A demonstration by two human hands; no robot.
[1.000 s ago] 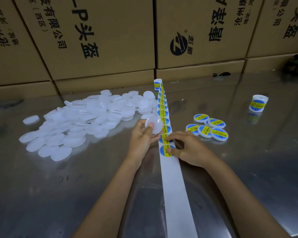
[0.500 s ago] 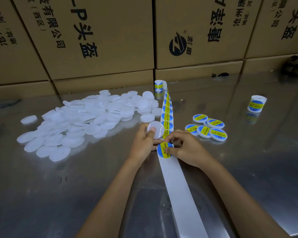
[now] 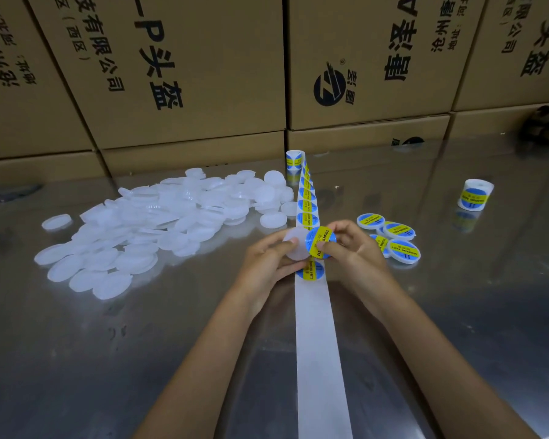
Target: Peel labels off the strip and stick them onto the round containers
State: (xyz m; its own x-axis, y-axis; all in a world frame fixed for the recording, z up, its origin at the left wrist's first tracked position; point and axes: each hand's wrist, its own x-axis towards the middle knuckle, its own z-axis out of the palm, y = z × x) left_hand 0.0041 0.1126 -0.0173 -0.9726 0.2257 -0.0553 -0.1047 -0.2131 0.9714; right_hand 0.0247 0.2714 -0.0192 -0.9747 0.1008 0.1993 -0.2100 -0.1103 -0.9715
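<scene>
My left hand (image 3: pixel 268 263) grips a round white container (image 3: pixel 293 248) just above the table. My right hand (image 3: pixel 351 247) pinches a round blue and yellow label (image 3: pixel 320 241), peeled off and held against the container's right edge. Beneath both hands a white backing strip (image 3: pixel 319 343) runs toward me. Another label (image 3: pixel 311 270) sits on the strip just under the hands, and several more run back to a small roll (image 3: pixel 294 160).
A heap of unlabelled white containers (image 3: pixel 159 229) spreads over the left of the shiny metal table (image 3: pixel 457 312). Several labelled containers (image 3: pixel 393 239) lie right of my hands. A second label roll (image 3: pixel 474 194) stands far right. Stacked cardboard boxes (image 3: pixel 171 74) wall off the back.
My right hand has peeled a label off the strip and lifted it to the container in my left hand. The strip has slid toward me.
</scene>
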